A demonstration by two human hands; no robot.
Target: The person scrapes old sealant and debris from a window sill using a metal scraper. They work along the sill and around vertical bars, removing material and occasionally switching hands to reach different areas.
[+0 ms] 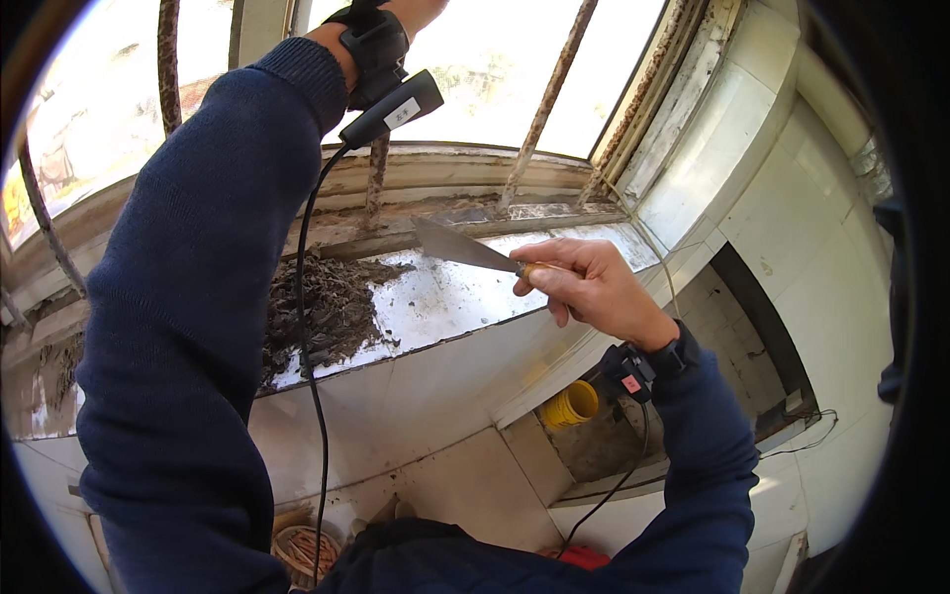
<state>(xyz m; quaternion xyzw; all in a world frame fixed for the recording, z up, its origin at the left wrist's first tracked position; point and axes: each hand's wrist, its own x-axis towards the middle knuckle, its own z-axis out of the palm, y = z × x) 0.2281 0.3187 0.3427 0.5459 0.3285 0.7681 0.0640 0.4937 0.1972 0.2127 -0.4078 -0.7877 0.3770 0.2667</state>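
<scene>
My right hand (582,282) grips the short wooden handle of a metal trowel (464,246). Its flat blade points left, above a white tiled windowsill (453,289) with specks of dirt. A heap of dark, crumbly debris (326,308) lies on the sill left of the blade, partly covered by my left sleeve. My left hand (415,9) is raised at the top edge by the window; only its wrist end shows, and the fingers are cut off.
Rusty vertical bars (545,104) stand along the window frame (445,160). Below right, a yellow bucket (570,405) sits in a recess. A round container of reddish sticks (304,549) stands low at left. A black cable (303,297) hangs from my left wrist across the debris.
</scene>
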